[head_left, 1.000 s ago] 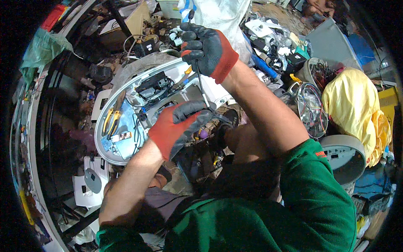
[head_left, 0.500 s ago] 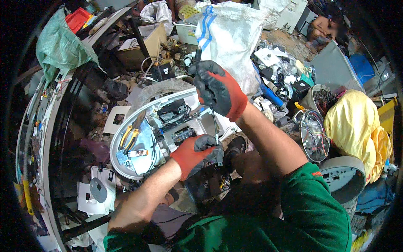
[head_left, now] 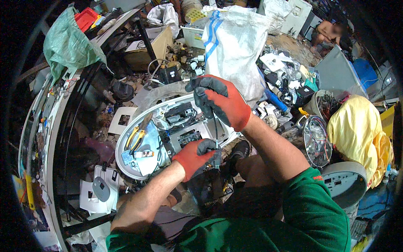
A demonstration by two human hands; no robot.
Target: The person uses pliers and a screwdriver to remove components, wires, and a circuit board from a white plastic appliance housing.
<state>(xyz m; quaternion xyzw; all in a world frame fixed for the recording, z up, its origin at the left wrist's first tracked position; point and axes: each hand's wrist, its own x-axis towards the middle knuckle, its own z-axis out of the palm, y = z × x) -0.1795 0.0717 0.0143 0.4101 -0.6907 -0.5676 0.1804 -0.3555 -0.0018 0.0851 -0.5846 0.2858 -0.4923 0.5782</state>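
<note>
Both my hands wear red and black work gloves. My left hand point(head_left: 195, 156) is closed around a small dark part at the near edge of an opened white appliance casing point(head_left: 126, 138), which shows circuit boards and wires inside. My right hand point(head_left: 221, 102) is held above the casing's far side and grips a dark tool handle whose thin shaft points down toward the left hand. Yellow-handled pliers point(head_left: 135, 138) lie inside the casing on the left.
A large white woven sack point(head_left: 235, 46) stands behind the casing. A yellow cloth bundle point(head_left: 361, 134) and a round wire guard point(head_left: 317, 140) lie to the right. A green bag point(head_left: 69, 44) hangs top left. Scrap parts surround me; another person point(head_left: 329, 31) sits far back right.
The view has tilted, so the casing and hands sit lower in the picture. My left hand closed tighter on the small part, and my right hand kept the tool above it.
</note>
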